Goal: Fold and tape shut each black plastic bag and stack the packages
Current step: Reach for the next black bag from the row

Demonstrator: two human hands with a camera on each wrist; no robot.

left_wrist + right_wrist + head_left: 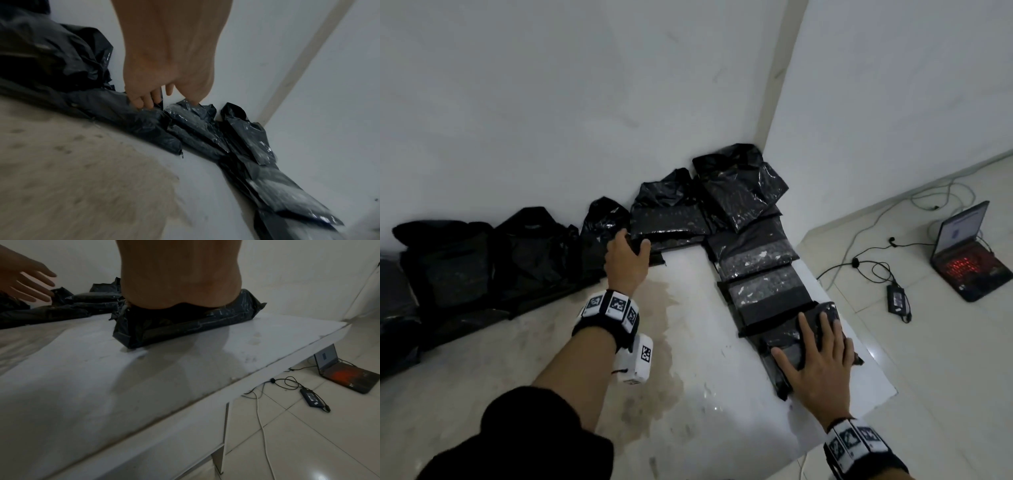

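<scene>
Table (688, 394): white top, a brownish stained patch across its left and middle part; set into the corner of two pale walls.

Taped packages (763, 274): flat black plastic parcels laid in an overlapping row down the right side of the table, the row's long axis running from the wall corner toward the near right edge; each parcel lies crosswise to that line, and shiny tape shows on some of them.

Nearest package (787, 342): last in the row, close to the table's right edge; flat, long axis about parallel to that edge; folded plastic ends visible in the right wrist view (185, 324).

Right hand (822, 356): palm down on the nearest package, fingers spread and straight, pressing rather than gripping.

Unfolded black bags (482, 253): loose, crumpled, lined along the back wall on the left, open tops pointing up the wall.

Filled bag at the wall (667, 212): lies flat between the loose bags and the corner stack, crumpled open end toward the wall.

Left hand (626, 260): reached forward to that bag's near left corner; fingers bent over the plastic, thumb out to the right; the left wrist view shows the fingertips (144, 100) against the plastic; whether they actually pinch it, cannot tell.

Floor, right of the table: open laptop (969, 253) with red-lit keyboard; power adapter (897, 298) and cables.
</scene>
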